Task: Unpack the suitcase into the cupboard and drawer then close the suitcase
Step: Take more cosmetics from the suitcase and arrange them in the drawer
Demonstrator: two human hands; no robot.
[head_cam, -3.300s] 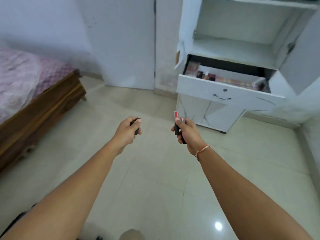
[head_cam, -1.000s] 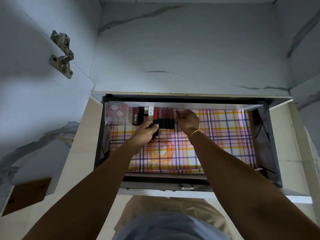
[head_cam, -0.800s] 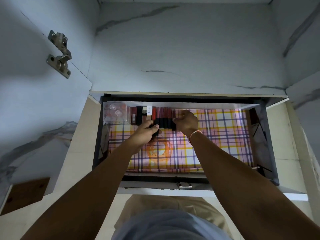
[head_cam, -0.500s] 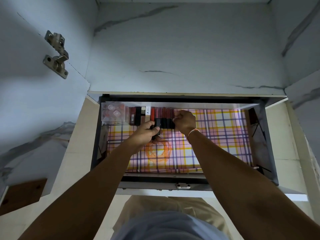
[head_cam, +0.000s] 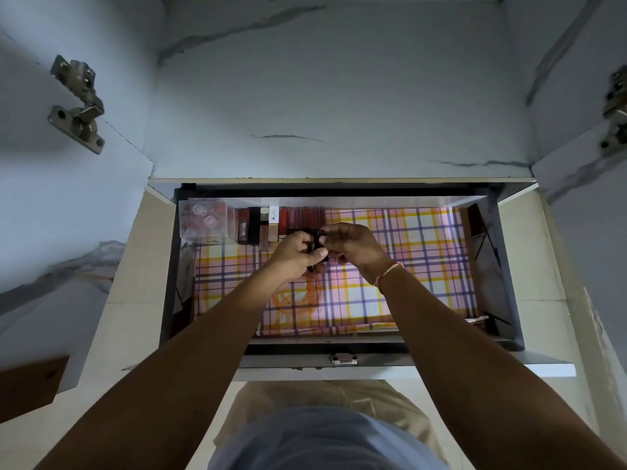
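Observation:
I look straight down into the open drawer (head_cam: 505, 266), lined with pink, yellow and purple checked paper (head_cam: 407, 266). Along its back left wall stands a row of lipsticks and small cosmetic tubes (head_cam: 288, 220), beside a clear plastic box (head_cam: 203, 220). My left hand (head_cam: 293, 254) and right hand (head_cam: 353, 247) meet just in front of that row. Both hold one small black cosmetic tube (head_cam: 317, 245) between their fingertips. The suitcase is out of view.
The empty white cupboard shelf (head_cam: 339, 96) lies above the drawer. Metal door hinges sit at the left (head_cam: 78, 103) and right (head_cam: 615, 110). The drawer's right half shows bare lining. A latch (head_cam: 344, 359) is on the drawer's front rail.
I walked from the room up to the drawer. In the last second my right hand slid left from the tube row to meet my left hand on the black tube.

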